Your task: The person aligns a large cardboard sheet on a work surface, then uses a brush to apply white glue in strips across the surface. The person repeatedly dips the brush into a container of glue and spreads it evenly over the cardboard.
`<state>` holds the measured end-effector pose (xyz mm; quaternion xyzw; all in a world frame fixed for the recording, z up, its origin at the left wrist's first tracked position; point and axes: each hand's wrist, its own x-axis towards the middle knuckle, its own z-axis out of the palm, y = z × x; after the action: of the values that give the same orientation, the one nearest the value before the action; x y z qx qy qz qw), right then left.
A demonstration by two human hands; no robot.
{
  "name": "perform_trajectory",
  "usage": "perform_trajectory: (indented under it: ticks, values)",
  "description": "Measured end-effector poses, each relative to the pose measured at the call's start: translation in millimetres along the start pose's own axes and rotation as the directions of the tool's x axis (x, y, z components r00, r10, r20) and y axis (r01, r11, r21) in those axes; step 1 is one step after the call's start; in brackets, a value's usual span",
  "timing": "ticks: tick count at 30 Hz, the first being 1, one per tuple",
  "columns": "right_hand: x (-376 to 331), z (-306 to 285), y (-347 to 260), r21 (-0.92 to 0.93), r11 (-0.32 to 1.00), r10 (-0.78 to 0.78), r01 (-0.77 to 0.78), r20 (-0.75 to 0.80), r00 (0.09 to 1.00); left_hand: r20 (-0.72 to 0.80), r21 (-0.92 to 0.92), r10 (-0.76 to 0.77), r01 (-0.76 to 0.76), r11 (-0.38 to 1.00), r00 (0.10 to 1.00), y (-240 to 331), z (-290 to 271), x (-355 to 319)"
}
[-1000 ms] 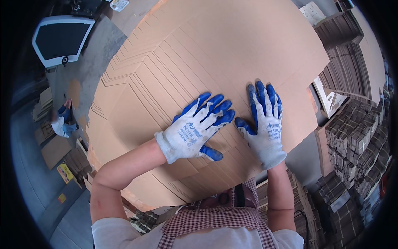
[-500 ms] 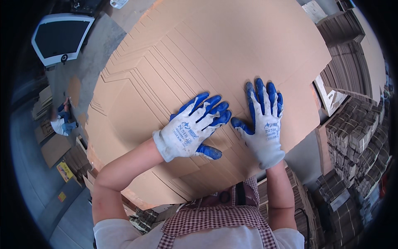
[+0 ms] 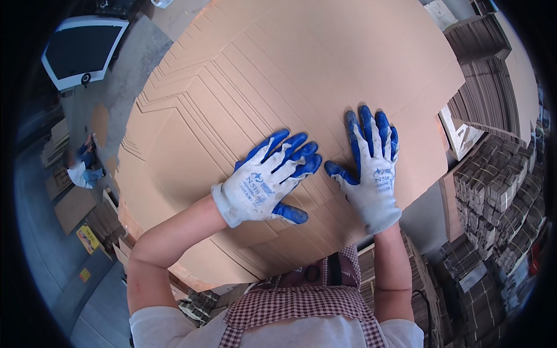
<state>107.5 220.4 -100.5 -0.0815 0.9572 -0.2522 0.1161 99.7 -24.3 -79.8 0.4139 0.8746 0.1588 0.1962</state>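
Note:
Before me lies a broad stack of flat brown cardboard sheets point(image 3: 371, 64), fanned out so that several creased edges show in steps on its left half. My left hand point(image 3: 264, 182), in a white glove with blue-coated fingers, rests on the stepped edges, fingers spread and pointing up to the right. Beside it, a little to the right, my right hand point(image 3: 374, 168) in a matching glove lies flat on the smooth part of the top sheet. Its fingers point away from me and its thumb reaches toward the left hand. Neither hand grips anything.
Tied bundles of cardboard point(image 3: 490, 180) are piled at the right, with upright stacked sheets point(image 3: 484, 95) farther back. At far left a person point(image 3: 84, 168) is near the floor beside loose cardboard point(image 3: 75, 209). A vehicle's raised rear door point(image 3: 84, 52) stands at upper left.
My right hand has slid very slightly up and to the right on the cardboard. My left hand stays nearly in place, and the view has shifted a little.

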Motion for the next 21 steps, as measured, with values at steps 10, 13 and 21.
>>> perform_trajectory:
  ticks: [10, 13, 21]
  values:
    - [-1, -3, -3, 0.006, 1.0, -0.008, 0.008, 0.004, 1.0, -0.056, 0.0, 0.024, -0.024, 1.0, 0.998, -3, 3, -3]
    - [-4, -2, -10, -0.016, 1.0, -0.009, 0.008, -0.014, 1.0, -0.142, 0.026, 0.059, -0.056, 0.998, 0.988, -4, 7, -13]
    - [-8, 9, -26, 0.064, 0.996, -0.066, 0.066, 0.002, 0.998, -0.264, 0.008, 0.155, -0.159, 0.987, 0.952, -14, -2, -23]
